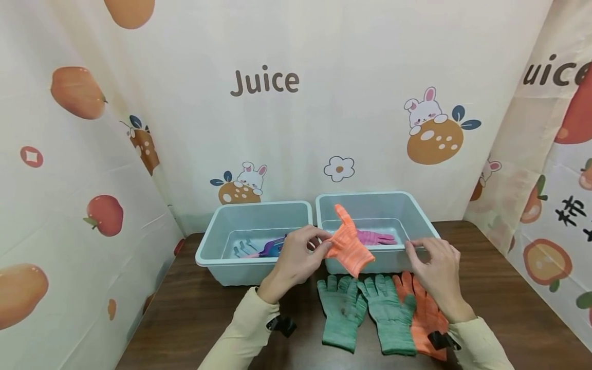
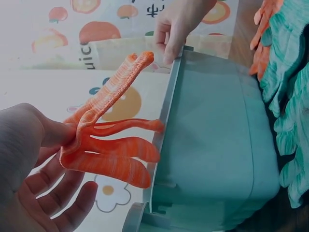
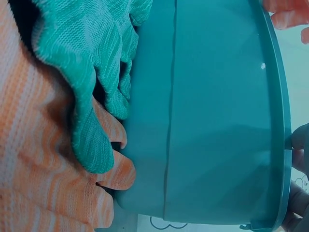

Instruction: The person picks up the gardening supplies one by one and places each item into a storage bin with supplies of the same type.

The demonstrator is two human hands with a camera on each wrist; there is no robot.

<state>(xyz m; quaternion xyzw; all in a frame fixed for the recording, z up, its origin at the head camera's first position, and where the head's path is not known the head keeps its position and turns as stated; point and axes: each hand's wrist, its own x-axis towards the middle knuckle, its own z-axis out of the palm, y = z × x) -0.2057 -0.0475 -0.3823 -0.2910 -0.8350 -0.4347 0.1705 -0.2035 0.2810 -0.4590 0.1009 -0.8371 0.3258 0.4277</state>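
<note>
My left hand (image 1: 298, 257) pinches an orange knitted glove (image 1: 349, 246) and holds it up over the front rim of the right-hand bin. In the left wrist view the glove's fingers (image 2: 120, 159) dangle beside the rim. With thumb and fingers, my right hand (image 1: 435, 267) grips the front rim of that light blue bin (image 1: 388, 262) near its right corner. Inside the bin lies a pink glove (image 1: 376, 238), partly hidden behind the orange one. Two green gloves (image 1: 341, 313) and another orange glove (image 1: 427, 326) lie on the table before the bin, the orange one partly under a green one.
A second light blue bin (image 1: 240, 272) stands to the left, close beside the first. It contains a blue and purple item (image 1: 273, 248) and a grey-blue pronged thing (image 1: 245, 248). A printed curtain (image 1: 296, 128) hangs behind and at both sides of the brown table (image 1: 185, 329).
</note>
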